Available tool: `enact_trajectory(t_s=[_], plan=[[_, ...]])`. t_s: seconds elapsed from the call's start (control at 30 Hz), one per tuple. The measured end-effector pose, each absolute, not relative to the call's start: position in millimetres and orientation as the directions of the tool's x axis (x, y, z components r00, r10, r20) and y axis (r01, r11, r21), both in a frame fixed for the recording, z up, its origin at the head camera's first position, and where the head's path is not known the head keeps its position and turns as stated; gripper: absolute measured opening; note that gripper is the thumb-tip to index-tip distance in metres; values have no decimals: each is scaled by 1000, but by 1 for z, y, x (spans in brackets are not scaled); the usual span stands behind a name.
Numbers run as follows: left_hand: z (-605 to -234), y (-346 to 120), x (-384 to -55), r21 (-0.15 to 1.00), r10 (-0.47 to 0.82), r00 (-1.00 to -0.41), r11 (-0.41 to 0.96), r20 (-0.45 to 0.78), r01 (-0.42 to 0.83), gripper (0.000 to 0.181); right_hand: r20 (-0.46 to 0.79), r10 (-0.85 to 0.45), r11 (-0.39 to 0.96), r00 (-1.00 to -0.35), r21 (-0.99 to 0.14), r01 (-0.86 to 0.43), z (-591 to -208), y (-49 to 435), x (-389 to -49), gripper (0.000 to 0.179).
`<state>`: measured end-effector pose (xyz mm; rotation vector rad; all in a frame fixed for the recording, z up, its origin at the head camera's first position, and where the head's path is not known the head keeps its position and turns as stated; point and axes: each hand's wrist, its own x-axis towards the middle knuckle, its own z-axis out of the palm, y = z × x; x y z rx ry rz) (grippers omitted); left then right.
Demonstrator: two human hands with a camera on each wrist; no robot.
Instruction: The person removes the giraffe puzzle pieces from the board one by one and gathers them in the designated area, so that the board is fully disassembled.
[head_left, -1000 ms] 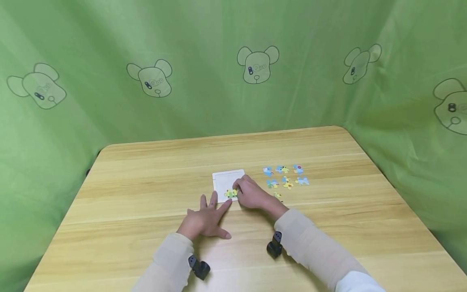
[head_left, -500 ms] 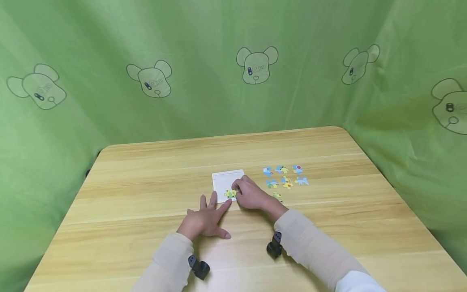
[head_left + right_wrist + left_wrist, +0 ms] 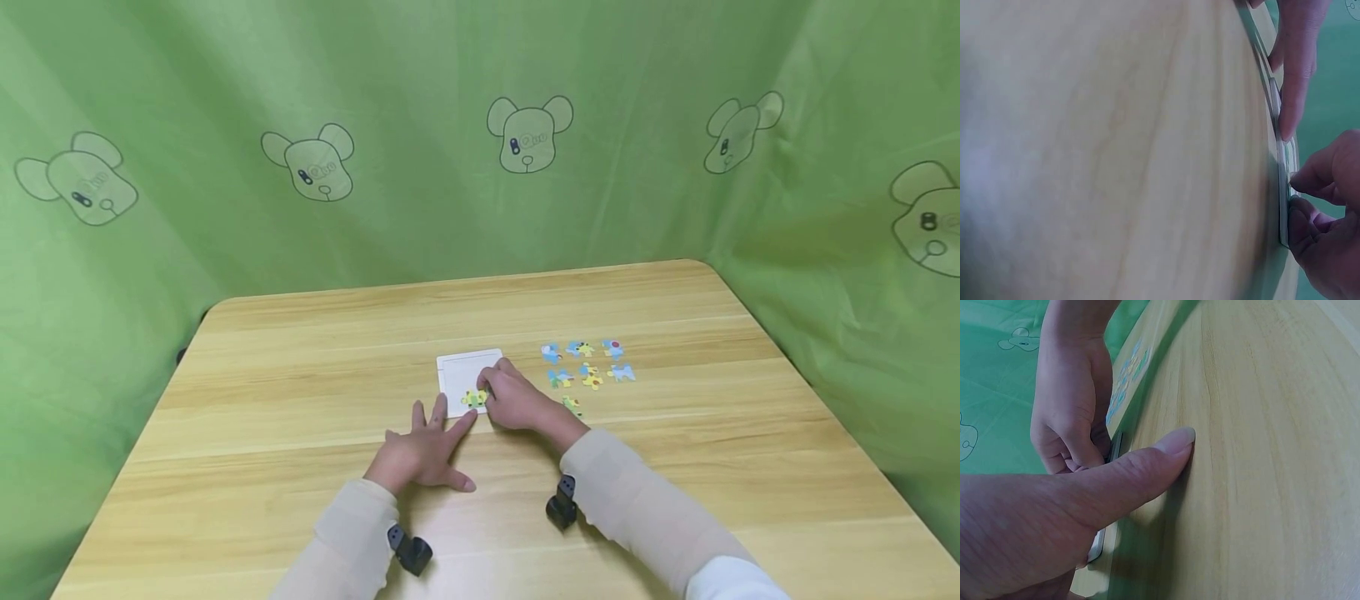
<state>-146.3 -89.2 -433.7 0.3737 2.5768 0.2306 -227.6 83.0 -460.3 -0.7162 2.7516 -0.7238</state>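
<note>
A white puzzle tray lies on the table in the head view, with a yellow-green puzzle piece in its lower part. My left hand has its fingers spread, and its fingertips rest on the tray's near edge. Over the tray's right side is my right hand, its fingers curled as they pinch a small puzzle piece low against the tray, mostly hidden by the fingers. In the right wrist view the thumb and fingers of my right hand meet at the tray's edge.
Several loose puzzle pieces in blue and yellow lie in rows to the right of the tray. One more piece is near my right wrist. The wooden table is bordered by a green curtain with bear-head drawings.
My right hand makes only slight movements at the tray's lower right. The left hand stays in place, and the loose pieces have not moved.
</note>
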Motion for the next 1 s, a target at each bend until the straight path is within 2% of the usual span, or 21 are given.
enact_trajectory(t_s=[0.4, 0.73, 1.0], plan=[[-433, -90, -146, 239, 307, -826, 947, -473, 215, 98, -85, -503, 768, -860, -502, -399, -456, 82, -227, 27], [-435, -90, -147, 228, 299, -824, 951, -482, 211, 98, -58, -490, 759, -870, -518, -393, -458, 82, -228, 17], [-436, -90, -147, 229, 305, -822, 949, -481, 218, 98, -26, -470, 727, -882, -579, -370, -458, 83, -228, 13]])
